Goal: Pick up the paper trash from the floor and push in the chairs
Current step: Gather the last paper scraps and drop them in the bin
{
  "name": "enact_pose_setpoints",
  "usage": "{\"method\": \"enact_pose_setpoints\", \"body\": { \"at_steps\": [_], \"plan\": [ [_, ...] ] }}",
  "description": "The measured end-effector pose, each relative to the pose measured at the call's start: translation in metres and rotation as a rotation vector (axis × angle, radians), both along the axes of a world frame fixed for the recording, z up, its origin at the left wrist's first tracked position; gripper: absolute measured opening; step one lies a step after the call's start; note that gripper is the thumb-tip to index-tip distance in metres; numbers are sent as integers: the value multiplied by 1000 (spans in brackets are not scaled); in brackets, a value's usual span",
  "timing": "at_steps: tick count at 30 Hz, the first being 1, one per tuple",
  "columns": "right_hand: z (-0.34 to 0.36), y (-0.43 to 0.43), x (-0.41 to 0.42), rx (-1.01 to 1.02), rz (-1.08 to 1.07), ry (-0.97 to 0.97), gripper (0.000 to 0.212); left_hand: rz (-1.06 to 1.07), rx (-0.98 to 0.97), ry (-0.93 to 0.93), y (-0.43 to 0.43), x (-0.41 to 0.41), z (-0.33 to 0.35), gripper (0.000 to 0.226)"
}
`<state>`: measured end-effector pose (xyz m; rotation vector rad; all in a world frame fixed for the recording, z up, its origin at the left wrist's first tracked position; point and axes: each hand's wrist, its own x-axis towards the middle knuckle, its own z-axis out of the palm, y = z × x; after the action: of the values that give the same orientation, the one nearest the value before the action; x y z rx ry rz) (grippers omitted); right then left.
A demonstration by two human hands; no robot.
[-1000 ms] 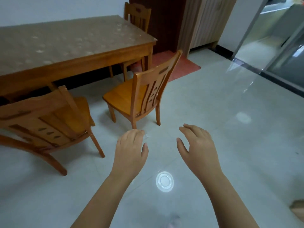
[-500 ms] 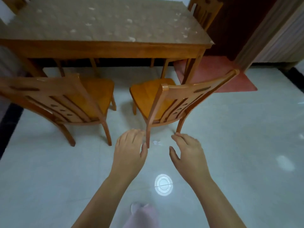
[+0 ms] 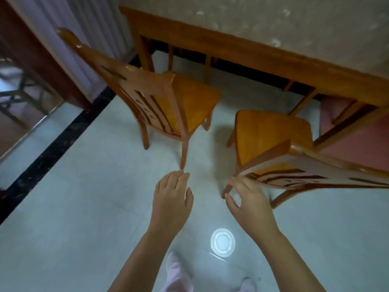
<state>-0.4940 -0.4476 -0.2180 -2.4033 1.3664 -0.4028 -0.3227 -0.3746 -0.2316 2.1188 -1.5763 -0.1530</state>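
Observation:
Two wooden chairs stand pulled out from the wooden table (image 3: 242, 46): the left chair (image 3: 185, 102) and the right chair (image 3: 271, 133). A small white paper scrap (image 3: 236, 198) lies on the pale tiled floor beside the right chair's rear leg. My right hand (image 3: 250, 204) hovers over the scrap with thumb and fingers spread around it; whether it touches the scrap is unclear. Its fingertips reach the corner of the right chair's backrest (image 3: 311, 178). My left hand (image 3: 171, 199) is open, palm down, just below the left chair's rear leg, and holds nothing.
A black floor strip (image 3: 52, 148) and a dark wooden frame (image 3: 35, 60) border the left side. A red mat (image 3: 357, 144) lies under the table's right end. A round light reflection (image 3: 222, 242) shines on the tiles. My feet in pink slippers (image 3: 179, 275) are at the bottom.
The view has swung left and tilted down, closer to the chairs. My right hand has moved forward over the paper scrap by the chair leg. My left hand stays open beside it.

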Motion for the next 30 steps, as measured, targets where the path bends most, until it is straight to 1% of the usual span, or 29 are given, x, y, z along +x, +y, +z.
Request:
{"method": "enact_pose_setpoints", "body": {
  "at_steps": [3, 5, 8, 11, 15, 18, 21, 24, 27, 30],
  "plan": [
    [-25, -13, -2, 118, 106, 45, 25, 148, 12, 21, 2, -14, -25, 37],
    [-40, -19, -4, 173, 184, 77, 27, 235, -22, 40, 5, -24, -42, 36],
    [-66, -26, -10, 159, 305, 71, 32, 340, -48, 45, 8, -36, -76, 37],
    [-103, -34, -15, 115, 379, 91, 32, 398, -30, 46, 11, -44, -124, 38],
    [-165, -40, -16, 80, 416, 78, 30, 422, 13, 43, 15, -48, -203, 40],
    [-222, -41, -11, -23, 469, 65, 29, 413, 38, 31, 20, -48, -264, 39],
    [-286, -39, -6, -51, 519, 48, 30, 408, 67, 35, 24, -45, -328, 39],
    [-351, -38, 2, -59, 567, 23, 37, 400, 118, 25, 28, -37, -393, 41],
    [-413, -39, 10, -65, 602, 8, 32, 399, 161, 19, 30, -27, -455, 43],
    [-470, -43, 17, -91, 623, 7, 34, 376, 188, 22, 31, -18, -511, 44]
  ]
}}
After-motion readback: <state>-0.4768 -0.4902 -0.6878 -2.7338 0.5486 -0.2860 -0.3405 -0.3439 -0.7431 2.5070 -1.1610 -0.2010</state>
